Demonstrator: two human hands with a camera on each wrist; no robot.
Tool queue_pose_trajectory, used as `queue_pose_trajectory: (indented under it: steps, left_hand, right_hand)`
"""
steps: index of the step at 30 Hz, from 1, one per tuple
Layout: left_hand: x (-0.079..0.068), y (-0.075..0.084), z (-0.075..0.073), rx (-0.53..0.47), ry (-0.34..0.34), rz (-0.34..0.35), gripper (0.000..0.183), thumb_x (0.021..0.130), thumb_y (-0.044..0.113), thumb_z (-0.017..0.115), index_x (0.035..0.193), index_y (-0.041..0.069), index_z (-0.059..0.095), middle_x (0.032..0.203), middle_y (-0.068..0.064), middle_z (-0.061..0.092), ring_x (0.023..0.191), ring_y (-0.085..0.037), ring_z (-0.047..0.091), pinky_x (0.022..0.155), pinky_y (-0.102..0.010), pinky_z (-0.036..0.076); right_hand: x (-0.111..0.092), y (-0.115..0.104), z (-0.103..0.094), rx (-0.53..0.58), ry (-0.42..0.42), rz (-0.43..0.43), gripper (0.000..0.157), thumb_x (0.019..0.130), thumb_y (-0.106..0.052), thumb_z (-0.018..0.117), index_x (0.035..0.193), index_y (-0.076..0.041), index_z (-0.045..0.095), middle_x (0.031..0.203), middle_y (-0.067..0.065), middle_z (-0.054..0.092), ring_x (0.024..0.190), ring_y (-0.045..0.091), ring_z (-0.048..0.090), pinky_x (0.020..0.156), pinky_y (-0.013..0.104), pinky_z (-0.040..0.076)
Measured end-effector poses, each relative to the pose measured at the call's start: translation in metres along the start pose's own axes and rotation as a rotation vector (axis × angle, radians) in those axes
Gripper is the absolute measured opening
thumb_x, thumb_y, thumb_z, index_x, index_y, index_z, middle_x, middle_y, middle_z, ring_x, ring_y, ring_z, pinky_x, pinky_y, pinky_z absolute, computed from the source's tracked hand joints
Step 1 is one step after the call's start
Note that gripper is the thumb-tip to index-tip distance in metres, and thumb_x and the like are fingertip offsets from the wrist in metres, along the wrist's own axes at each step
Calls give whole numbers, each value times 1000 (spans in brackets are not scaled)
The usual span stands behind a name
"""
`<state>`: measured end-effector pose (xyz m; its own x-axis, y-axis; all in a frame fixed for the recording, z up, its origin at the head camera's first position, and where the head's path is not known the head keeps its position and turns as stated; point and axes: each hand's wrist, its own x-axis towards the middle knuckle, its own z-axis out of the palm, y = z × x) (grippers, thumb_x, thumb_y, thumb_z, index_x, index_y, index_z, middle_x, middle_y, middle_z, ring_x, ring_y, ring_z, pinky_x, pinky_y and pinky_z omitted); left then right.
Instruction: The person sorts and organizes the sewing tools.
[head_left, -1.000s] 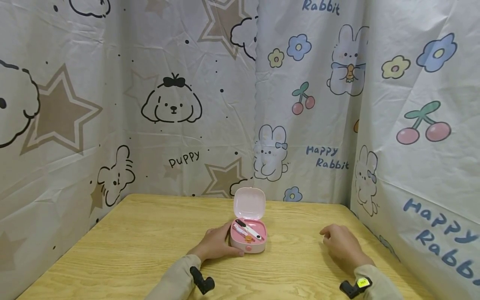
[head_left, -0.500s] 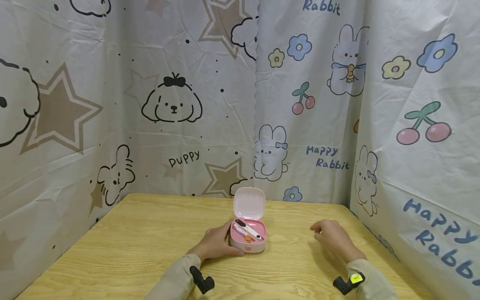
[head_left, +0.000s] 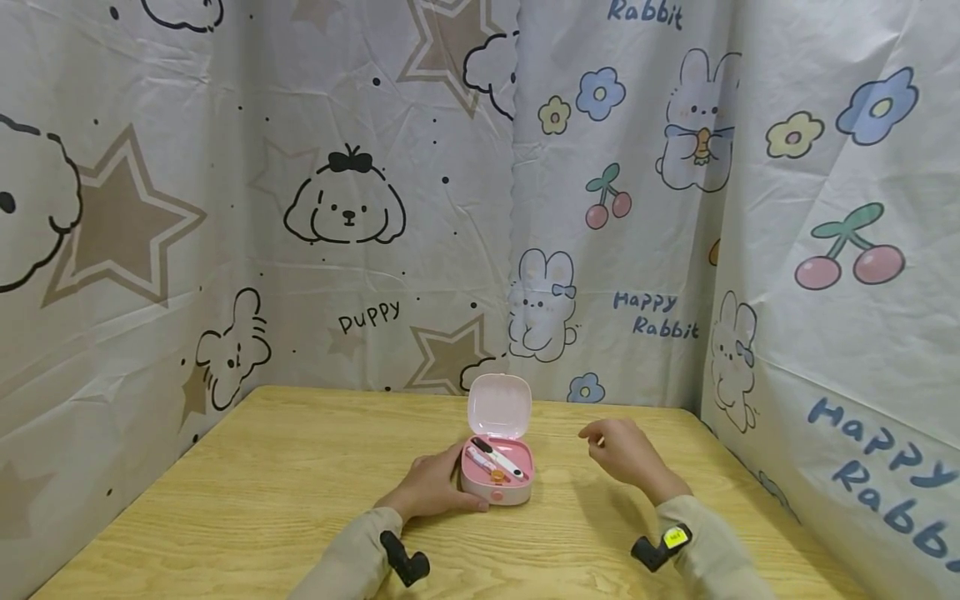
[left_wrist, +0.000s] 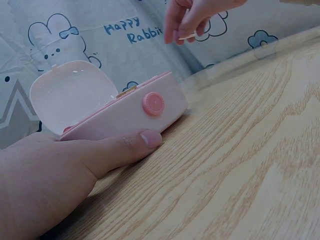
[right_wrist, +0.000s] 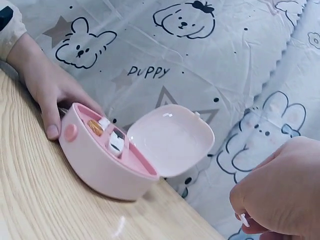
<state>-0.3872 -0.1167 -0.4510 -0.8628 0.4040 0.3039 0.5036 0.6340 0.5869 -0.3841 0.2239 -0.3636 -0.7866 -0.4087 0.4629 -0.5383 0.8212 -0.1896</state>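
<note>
A small pink box (head_left: pixel 514 497) stands on the table with its lid (head_left: pixel 498 406) raised at the back. Inside lie a black-and-white stick-like item (head_left: pixel 498 458), a thin white-and-pink stick (head_left: pixel 480 458) and a small orange piece (head_left: pixel 497 477). My left hand (head_left: pixel 429 487) grips the box's left side, the thumb along the front below a round pink button (left_wrist: pixel 153 104). To the right of the box, above the table, my right hand (head_left: pixel 628 455) pinches a small white object (left_wrist: pixel 188 36). Only its white end shows past the fingers, so its kind is unclear.
The wood-grained table (head_left: pixel 300 450) extends around the box. Printed cloth curtains (head_left: pixel 345 275) hang behind it and on both sides. Each wrist wears a small black camera (head_left: pixel 403 560).
My right hand has moved left and a little farther back, closer to the box, with the small white object in its fingers. My left hand and the box have stayed put.
</note>
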Motion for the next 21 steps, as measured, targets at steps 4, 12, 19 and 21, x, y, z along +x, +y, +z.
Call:
queue_pose_trajectory:
  steps: [4,12,19,21]
  left_hand:
    - [-1,1,-1,3,-1,1,115,74,63,86,162,12,33,155,-10,49,141,-32,46,108,-64,30]
    - [0,1,-2,7,-5,-8,115,74,64,86,162,11,33,155,-10,49,141,-32,46,109,-63,30]
    - [1,-1,0,26,7,23,114,74,65,85,161,10,36,152,-10,53,137,-31,50,107,-63,33]
    - [1,-2,1,32,9,25,114,74,66,85,161,11,36,152,-8,53,137,-29,51,106,-62,33]
  right_hand:
    - [13,-14,2,-42,10,-8,22,83,5,66,98,-4,80,89,3,73,73,14,60,66,36,53]
    - [38,-43,10,-21,-9,-22,20,85,5,69,98,-5,81,88,3,73,74,14,60,67,35,54]
    - [54,-63,29,35,-142,-44,21,86,6,68,101,-2,80,81,0,67,72,15,57,66,35,52]
    - [57,-67,36,51,-172,-52,20,87,6,70,102,-2,79,81,1,66,73,17,57,67,36,52]
